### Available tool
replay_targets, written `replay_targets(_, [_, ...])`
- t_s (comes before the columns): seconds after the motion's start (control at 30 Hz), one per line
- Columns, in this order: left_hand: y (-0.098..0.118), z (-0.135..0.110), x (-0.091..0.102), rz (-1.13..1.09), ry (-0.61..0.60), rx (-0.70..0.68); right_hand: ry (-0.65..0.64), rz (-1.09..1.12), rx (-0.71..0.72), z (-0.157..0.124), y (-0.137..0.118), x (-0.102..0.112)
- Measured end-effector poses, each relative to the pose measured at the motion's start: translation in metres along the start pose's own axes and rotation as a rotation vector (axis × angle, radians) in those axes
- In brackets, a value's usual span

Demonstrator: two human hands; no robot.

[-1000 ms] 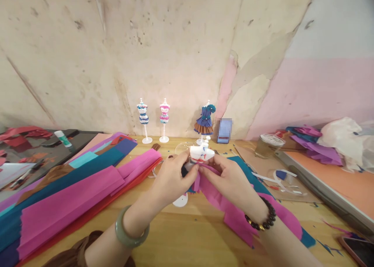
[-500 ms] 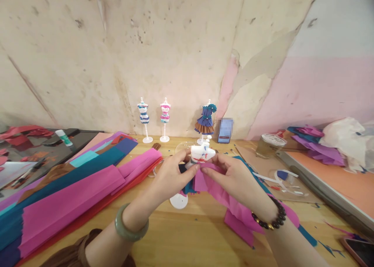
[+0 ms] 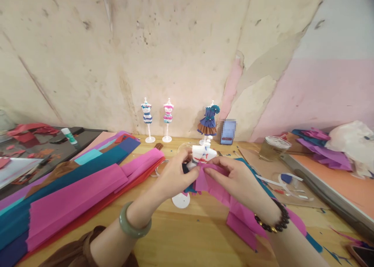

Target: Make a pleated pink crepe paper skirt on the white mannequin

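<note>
Quick one: your left hand (image 3: 175,174) and right hand (image 3: 236,178) stayed at the waist of the white mannequin (image 3: 204,154), and little shifted over the last second. The change worth logging was at the thumbs: they sat slightly farther apart, so more of the pink paper (image 3: 219,196) showed between them. The whole view also slid a bit (your head turning, probably, not the things moving).

Your left grip was closed around the torso, thumb pressed at the waist beside the paper. Your right grip was a near-closed pinch on the pink paper; its far fingers were tucked behind, so I couldn't tell how they sat. The mannequin was tilted in front of you, its round base (image 3: 181,200) low to the left, and whether that touched the surface (image 3: 187,236) wasn't clear. Teal paper (image 3: 190,188) hung below your left thumb. The pink length trailed right, under your right forearm.

My read: this was a small adjustment at the waist, with the paper's long end yet to be wrapped.
</note>
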State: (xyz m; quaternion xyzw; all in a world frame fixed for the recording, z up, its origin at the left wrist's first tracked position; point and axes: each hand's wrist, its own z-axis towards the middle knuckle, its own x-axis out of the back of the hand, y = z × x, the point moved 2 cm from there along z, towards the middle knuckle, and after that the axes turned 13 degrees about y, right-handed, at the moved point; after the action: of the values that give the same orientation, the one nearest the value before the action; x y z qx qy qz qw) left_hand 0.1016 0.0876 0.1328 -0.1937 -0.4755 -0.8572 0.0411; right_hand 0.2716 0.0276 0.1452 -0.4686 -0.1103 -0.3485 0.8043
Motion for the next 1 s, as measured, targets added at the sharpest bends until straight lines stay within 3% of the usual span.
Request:
replay_targets(0.23, [-0.0039,0.0012,-0.0002,0.001,0.003,0.011,0.011,0.011,0.011,0.0003,-0.002,0.0002])
replay_targets(0.47, [-0.0015,0.0028,-0.0006,-0.182,-0.065,0.019,0.015,0.002,0.014,0.001,-0.0018,0.0008])
replay_targets(1.0, [-0.0036,0.0061,0.002,-0.142,-0.058,0.005,0.018,0.1,0.103,-0.0028,-0.0035,0.0021])
